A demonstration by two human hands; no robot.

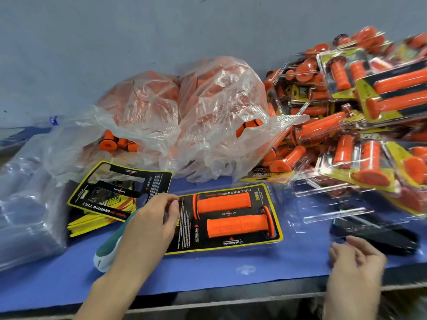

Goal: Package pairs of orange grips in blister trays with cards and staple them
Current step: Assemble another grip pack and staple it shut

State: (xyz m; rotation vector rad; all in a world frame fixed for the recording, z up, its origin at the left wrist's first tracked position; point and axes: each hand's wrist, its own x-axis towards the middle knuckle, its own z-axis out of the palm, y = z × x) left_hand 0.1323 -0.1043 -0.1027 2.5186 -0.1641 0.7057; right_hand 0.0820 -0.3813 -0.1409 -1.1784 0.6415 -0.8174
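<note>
A blister pack (184, 229) with a black and yellow card lies in the middle of the blue mat (208, 276). Two orange grips sit in it side by side, the upper grip (224, 202) and the lower grip (238, 225). My left hand (150, 224) pinches the pack's left edge with curled fingers and thumb. Blurred and holding nothing, my right hand (355, 264) hovers over the mat's front right with its fingers spread. A stack of loose cards (104, 195) lies to the left of the pack.
Two plastic bags of loose orange grips (184, 116) stand behind the pack. A pile of filled packs (358, 112) fills the right. Clear empty trays (27, 204) are stacked at left. A teal and white tool (108, 248) lies under my left wrist. A black object (381, 236) lies by my right hand.
</note>
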